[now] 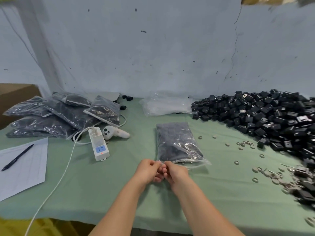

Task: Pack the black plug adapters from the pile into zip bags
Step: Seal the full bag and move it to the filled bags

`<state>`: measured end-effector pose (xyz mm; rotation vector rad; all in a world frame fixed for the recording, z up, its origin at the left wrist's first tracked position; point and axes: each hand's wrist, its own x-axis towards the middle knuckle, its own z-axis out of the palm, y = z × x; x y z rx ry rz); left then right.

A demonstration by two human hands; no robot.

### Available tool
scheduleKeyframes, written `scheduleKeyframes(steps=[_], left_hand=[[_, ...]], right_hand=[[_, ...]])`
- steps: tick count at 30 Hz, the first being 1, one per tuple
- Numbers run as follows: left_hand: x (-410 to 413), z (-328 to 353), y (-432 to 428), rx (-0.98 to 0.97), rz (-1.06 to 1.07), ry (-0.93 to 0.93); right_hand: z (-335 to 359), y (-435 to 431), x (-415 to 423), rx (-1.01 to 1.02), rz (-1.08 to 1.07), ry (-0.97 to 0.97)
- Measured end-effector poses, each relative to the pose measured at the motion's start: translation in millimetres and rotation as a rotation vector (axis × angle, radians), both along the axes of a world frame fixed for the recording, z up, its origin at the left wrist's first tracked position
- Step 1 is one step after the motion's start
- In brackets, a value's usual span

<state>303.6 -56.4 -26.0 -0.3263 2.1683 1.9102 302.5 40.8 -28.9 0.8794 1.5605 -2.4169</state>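
A clear zip bag [177, 142] filled with black plug adapters lies on the green table cloth [129, 184], its mouth toward me. My left hand [149, 169] and my right hand [175, 172] sit side by side at the bag's near left corner, both pinching the zip strip there. A large pile of loose black plug adapters [265, 116] covers the right side of the table. Empty clear zip bags [167, 104] lie flat at the back, by the wall.
Several filled bags [56, 113] are stacked at the back left beside a cardboard box [15, 96]. A white power strip [98, 143] with its cable, a white controller [114, 132], paper [22, 166] with a pen [17, 157], and scattered small rings [245, 143] lie around.
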Motion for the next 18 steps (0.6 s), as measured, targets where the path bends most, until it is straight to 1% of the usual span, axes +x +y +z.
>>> scheduleKeyframes(steps=[13, 18], left_hand=[[1.0, -2.7, 6.4, -0.047, 0.100, 0.053], [1.9, -1.9, 8.0, -0.029, 0.095, 0.038]], right_hand=[[-2.8, 16.3, -0.9, 0.031, -0.237, -0.034], [-5.6, 29.4, -0.8, 0.029, -0.259, -0.040]])
